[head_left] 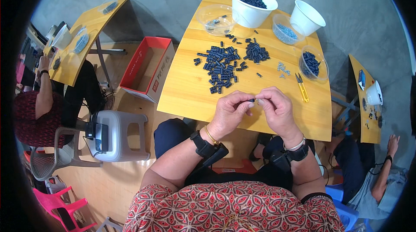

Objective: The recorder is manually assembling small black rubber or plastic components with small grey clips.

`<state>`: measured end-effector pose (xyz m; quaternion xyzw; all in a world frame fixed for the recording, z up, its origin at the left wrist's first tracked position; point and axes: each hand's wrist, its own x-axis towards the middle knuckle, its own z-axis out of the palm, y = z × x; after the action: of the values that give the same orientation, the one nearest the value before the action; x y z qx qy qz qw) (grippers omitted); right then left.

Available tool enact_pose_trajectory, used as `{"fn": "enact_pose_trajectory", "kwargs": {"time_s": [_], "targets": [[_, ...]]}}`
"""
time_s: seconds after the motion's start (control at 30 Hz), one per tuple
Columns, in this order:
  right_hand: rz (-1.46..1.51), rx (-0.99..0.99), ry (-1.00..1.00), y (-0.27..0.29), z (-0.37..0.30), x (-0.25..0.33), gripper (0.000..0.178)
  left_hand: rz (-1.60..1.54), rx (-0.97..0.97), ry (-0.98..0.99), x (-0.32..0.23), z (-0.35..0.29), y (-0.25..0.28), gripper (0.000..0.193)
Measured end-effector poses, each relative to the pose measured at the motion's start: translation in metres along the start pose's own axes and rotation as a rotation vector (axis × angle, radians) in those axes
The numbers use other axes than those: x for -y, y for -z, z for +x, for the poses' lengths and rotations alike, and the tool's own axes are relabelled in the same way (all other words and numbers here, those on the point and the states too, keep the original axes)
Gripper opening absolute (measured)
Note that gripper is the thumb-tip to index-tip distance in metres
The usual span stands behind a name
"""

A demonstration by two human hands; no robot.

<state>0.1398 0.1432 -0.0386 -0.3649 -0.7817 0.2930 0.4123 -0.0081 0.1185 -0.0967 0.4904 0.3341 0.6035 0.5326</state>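
Over the near edge of the wooden table (182, 97), my two hands meet with their fingertips almost touching. My left hand (230, 110) pinches a small black plastic piece between thumb and forefinger. My right hand (277, 108) is also closed in a pinch, on something too small to name. Beyond them lies a wide pile of black plastic pieces (221, 65), with a smaller pile of black pieces (257, 53) to its right. Small silvery pieces (282, 69) are scattered farther right, near yellow-handled thread snips (302, 88).
A white tub (249, 17) of black pieces stands at the back, beside another white tub (305, 17). Clear tubs (326, 69) hold more small parts. A red open box (145, 41) and a grey stool (117, 136) are on the left. Other people sit at tables on both sides.
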Motion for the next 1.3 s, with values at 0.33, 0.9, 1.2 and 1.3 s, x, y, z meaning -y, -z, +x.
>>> {"fn": "enact_pose_trajectory", "kwargs": {"time_s": [0.33, 0.9, 1.2, 1.3], "targets": [[-0.146, 0.049, 0.123, 0.001, -0.003, 0.000, 0.018, 0.116, -0.050, -0.025, -0.001, 0.000, -0.004, 0.011], [-0.186, 0.107, 0.057, 0.006, -0.012, 0.008, 0.040, -0.133, -0.009, 0.159, 0.001, -0.002, -0.001, 0.011], [-0.359, 0.169, 0.182, 0.002, -0.015, 0.007, 0.043, -0.147, -0.003, 0.171, 0.001, -0.001, -0.001, 0.011], [-0.455, 0.166, 0.252, 0.003, -0.017, 0.008, 0.045, -0.101, -0.019, 0.231, -0.002, -0.003, -0.003, 0.010]]}}
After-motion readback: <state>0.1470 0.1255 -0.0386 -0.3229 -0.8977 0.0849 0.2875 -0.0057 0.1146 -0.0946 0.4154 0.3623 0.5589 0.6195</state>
